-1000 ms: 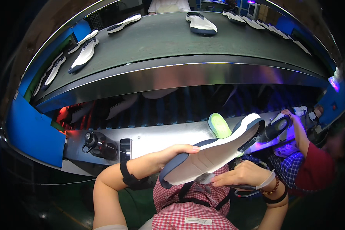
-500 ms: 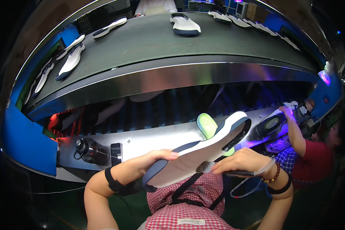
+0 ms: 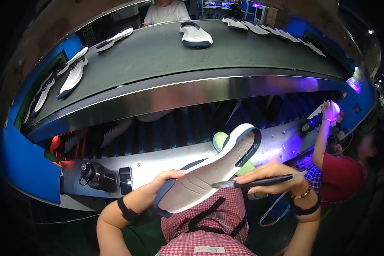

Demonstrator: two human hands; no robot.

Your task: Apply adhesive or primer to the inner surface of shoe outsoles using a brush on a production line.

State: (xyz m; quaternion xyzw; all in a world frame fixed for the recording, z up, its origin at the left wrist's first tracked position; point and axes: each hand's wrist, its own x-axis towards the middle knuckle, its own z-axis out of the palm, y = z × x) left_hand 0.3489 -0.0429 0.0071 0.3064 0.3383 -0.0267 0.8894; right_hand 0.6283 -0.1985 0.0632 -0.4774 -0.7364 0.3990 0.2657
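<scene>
A white shoe sole [image 3: 196,181] with a navy rim is held tilted above my lap, its hollow inner side toward me. My left hand [image 3: 163,182] grips its heel end at the left, thumb along the upper edge. In my right hand [image 3: 274,173] is a brush [image 3: 264,181] with a dark handle, fingers closed around it. The flat bristles touch the inside of the sole near its middle edge. Behind the sole, a lime-green piece [image 3: 220,139] shows in part on the metal ledge; its full shape is hidden.
A metal ledge [image 3: 149,164] holds a dark bottle [image 3: 100,177] and a phone-like black slab [image 3: 126,180]. Beyond, several soles lie on a green conveyor belt [image 3: 153,53]. At right, a person in a red top [image 3: 341,177] reaches toward a shoe [image 3: 313,119] beneath purple light.
My right hand has turned, bringing the brush handle into full view, and the sole's inside shows more. The co-worker's hand and shoe have shifted farther back. The whole view has moved slightly.
</scene>
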